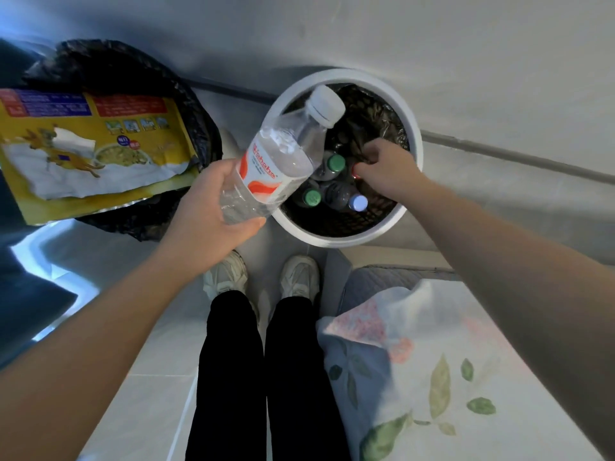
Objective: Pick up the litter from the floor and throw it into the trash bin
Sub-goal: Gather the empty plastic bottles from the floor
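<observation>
Bottle [283, 154] — in left hand [206, 211], above bin [332, 239]

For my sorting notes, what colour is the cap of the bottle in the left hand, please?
White; the bottle cap shows best in the head view.

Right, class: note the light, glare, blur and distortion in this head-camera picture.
Head view: the wide lens bows the baseboard into a curve. Head view: blue-white glare streaks the floor at far left. Head view: the floral cloth at lower right is soft, the water bottle in the left hand sharper. Head view: the trash bin is dim inside.
</observation>
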A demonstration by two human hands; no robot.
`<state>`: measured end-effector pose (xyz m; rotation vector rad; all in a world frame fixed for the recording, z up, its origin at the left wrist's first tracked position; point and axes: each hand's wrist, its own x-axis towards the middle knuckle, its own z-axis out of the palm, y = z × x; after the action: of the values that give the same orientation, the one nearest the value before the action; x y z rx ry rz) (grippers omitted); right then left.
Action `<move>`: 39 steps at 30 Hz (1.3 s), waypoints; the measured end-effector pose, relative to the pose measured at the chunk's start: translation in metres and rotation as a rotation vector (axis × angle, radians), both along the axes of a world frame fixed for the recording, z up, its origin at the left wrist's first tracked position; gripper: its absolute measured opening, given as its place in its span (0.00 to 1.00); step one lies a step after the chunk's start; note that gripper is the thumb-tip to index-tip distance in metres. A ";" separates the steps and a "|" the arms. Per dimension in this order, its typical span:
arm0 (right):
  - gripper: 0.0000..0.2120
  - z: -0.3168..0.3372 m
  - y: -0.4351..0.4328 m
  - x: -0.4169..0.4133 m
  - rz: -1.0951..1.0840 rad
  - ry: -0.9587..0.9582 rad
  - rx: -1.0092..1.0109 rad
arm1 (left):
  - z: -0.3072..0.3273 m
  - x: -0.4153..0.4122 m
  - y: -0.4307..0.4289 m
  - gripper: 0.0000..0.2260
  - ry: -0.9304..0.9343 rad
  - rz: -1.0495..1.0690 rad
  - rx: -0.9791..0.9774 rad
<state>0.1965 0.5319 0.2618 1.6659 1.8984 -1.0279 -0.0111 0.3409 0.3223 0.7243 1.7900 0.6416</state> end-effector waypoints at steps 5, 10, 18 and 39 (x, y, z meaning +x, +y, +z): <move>0.30 0.067 0.024 -0.003 -0.415 0.662 -0.505 | 0.007 0.017 0.040 0.27 0.097 -0.110 0.072; 0.22 0.088 0.018 -0.018 -0.360 0.794 -0.512 | -0.021 0.038 0.076 0.29 0.098 -0.218 0.150; 0.22 0.029 0.014 -0.028 -0.453 0.567 -0.109 | -0.070 0.013 0.061 0.29 0.382 -0.334 -0.029; 0.45 -0.056 -0.004 -0.063 -0.273 0.076 0.006 | -0.086 -0.004 0.043 0.30 0.258 -0.375 0.011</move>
<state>0.1334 0.5276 0.2059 1.9546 1.7525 -1.2057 -0.0153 0.3840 0.2365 1.1572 1.8143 0.3167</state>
